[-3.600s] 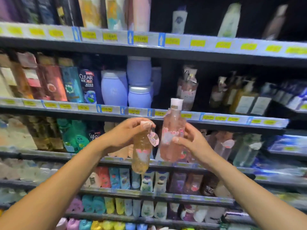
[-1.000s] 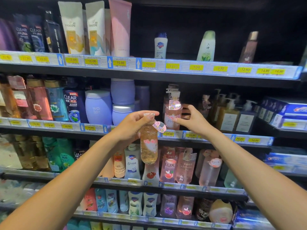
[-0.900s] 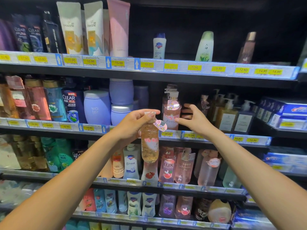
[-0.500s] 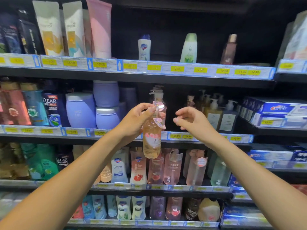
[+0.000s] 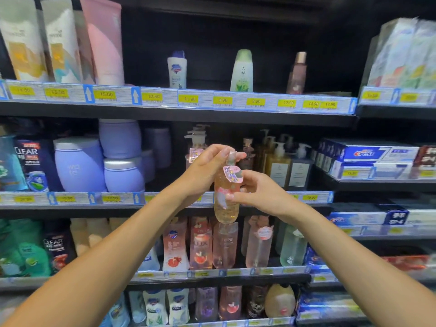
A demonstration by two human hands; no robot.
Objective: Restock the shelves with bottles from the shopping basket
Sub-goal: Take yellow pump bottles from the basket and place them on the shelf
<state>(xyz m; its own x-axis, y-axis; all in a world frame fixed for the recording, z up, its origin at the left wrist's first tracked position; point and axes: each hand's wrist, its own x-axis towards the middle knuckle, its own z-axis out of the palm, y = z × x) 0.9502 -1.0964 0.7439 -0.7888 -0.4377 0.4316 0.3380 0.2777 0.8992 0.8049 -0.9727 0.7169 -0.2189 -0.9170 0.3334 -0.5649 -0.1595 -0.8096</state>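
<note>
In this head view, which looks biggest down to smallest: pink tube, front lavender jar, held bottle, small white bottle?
1. pink tube
2. lavender jar, close behind
3. held bottle, nearer the camera, so true rank unsure
4. white bottle

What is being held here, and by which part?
One bottle: the left hand grips its cap end, and the right hand pinches its middle.

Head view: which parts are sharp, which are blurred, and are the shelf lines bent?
Head view: the held bottle, the left hand and the right hand are fairly sharp; the Crest box is readable; the pouches at top left and the packs at top right are smeared; the shelf edges bend slightly, as from a wide lens; the upper back wall is dark.
</note>
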